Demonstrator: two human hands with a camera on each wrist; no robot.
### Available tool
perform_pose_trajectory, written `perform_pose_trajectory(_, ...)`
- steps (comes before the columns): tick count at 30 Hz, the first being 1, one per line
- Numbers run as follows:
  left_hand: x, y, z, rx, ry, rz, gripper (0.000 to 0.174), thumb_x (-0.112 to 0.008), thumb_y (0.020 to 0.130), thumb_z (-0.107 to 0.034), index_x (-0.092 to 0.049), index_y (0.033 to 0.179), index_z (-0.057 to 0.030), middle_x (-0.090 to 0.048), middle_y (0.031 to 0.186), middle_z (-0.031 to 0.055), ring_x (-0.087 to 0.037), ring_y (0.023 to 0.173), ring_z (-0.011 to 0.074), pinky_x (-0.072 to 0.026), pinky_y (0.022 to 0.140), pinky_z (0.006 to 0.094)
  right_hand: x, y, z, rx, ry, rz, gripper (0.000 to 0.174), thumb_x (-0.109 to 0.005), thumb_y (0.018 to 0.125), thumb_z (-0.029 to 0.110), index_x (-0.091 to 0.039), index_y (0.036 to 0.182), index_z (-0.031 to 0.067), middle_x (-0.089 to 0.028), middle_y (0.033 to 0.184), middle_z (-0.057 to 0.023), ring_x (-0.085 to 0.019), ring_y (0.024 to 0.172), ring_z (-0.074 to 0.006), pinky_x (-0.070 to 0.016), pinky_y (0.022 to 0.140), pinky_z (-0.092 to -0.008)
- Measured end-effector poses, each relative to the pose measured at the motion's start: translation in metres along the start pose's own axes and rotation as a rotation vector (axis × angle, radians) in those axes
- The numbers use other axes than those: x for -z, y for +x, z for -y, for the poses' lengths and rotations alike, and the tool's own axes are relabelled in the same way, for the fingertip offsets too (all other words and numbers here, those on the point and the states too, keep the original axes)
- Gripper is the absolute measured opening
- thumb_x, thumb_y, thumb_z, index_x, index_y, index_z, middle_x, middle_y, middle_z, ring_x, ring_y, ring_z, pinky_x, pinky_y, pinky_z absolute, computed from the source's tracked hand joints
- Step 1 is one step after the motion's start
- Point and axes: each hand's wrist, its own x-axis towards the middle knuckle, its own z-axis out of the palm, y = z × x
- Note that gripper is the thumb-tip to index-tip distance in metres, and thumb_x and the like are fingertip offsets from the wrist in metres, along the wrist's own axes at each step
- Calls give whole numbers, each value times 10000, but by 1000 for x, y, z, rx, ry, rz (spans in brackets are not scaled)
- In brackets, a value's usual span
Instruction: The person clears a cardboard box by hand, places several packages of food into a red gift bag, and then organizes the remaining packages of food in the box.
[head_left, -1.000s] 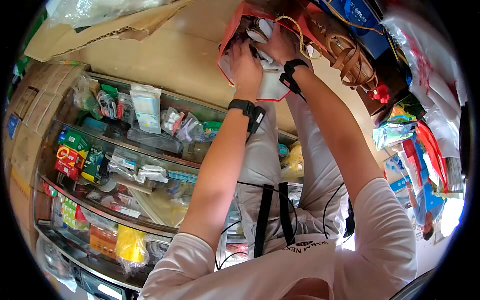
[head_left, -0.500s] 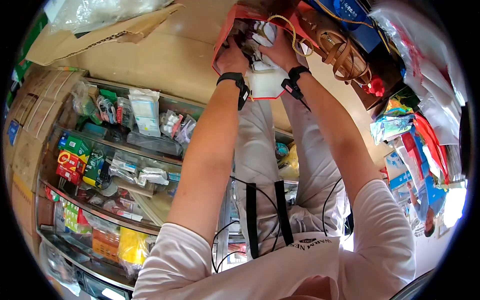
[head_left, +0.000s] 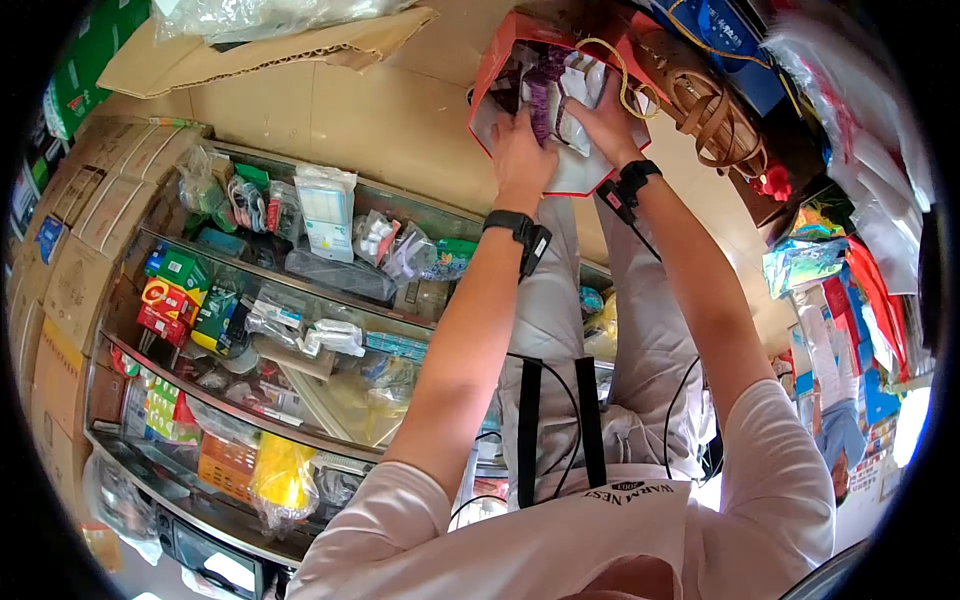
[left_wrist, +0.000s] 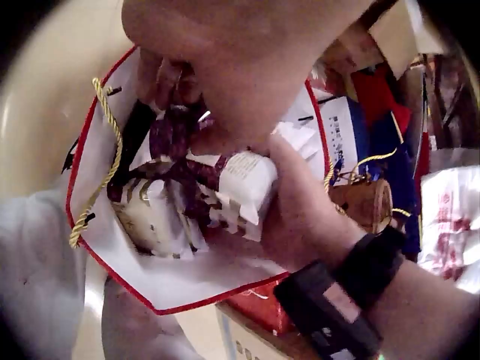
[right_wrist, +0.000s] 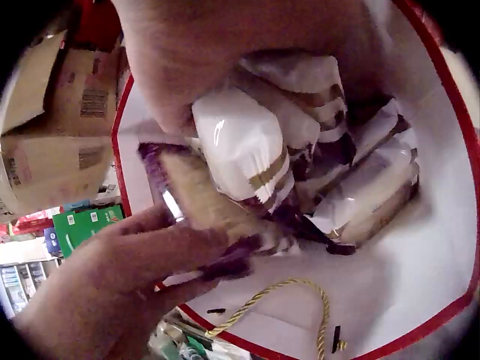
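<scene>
A red paper gift bag (head_left: 578, 178) with a white inside and gold cord handle stands open at the top of the head view. White, gold and purple plastic-wrapped packets fill part of it. My left hand (head_left: 525, 158) reaches in at the bag's left side; in the right wrist view its fingers pinch a purple-edged packet (right_wrist: 199, 187) with a tan face. My right hand (head_left: 608, 125) grips a white packet (right_wrist: 236, 139) at the other side, thumb over its near face. Its other fingers are hidden behind the packets. More packets (right_wrist: 367, 195) lie deeper inside.
A glass display case (head_left: 330, 290) with boxed and bagged goods stands left. Cardboard boxes (head_left: 75, 260) are stacked beyond it, and a torn cardboard flap (head_left: 270, 60) juts in at the top. Right of the bag are a brown strapped bag (head_left: 705, 115) and plastic bags (head_left: 850, 140).
The left hand, deep among the packets half a second ago, has drawn back toward me, and a purple packet now shows beside it. The right hand stays at the bag's right side.
</scene>
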Motion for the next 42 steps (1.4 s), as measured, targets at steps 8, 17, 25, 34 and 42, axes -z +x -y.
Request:
perform_pose_trajectory(8,-51,50,30,360,-816,120,389,-451,985,-238,-483,1297,-10,-545,1311,240,-524,1218,340,-400,1053,401,-7,28,-16,37,70,60,1104,-791,796,464,-136,1537,-26,-302,1565,-244,-317,1454,-375,-274,1184,-409)
perform_pose_trajectory(17,-90,87,50,454,-1101,253,618,-345,1059,-548,-539,1369,-49,-643,1128,70,-601,940,162,-504,804,330,-26,25,13,-39,-123,-114,1095,-793,731,414,-175,1522,-21,-419,1483,-297,-440,1360,-440,-354,1140,-442)
perform_pose_trajectory(25,-7,17,17,361,-1015,369,598,-289,1089,-505,-546,1348,-31,-621,1143,81,-581,994,179,-461,948,325,5,-46,56,-6,125,-69,947,-812,764,348,-297,1443,-66,-485,1414,-275,-479,1321,-399,-374,1117,-417)
perform_pose_trajectory(34,205,-168,-139,-45,-825,229,567,-239,1100,-452,-348,1451,-21,-514,1386,240,-501,1310,347,-347,1118,397,169,-242,307,71,378,50,846,-767,901,300,-228,1478,-4,-470,1396,-170,-486,1288,-239,-388,1099,-373)
perform_pose_trajectory(42,294,-238,-339,-312,-941,219,513,-266,1114,-423,-412,1378,-8,-537,1305,187,-502,1233,257,-367,1075,357,358,-285,419,332,198,-134,884,-762,897,404,-265,1482,-34,-514,1376,-234,-518,1273,-260,-406,1079,-372)
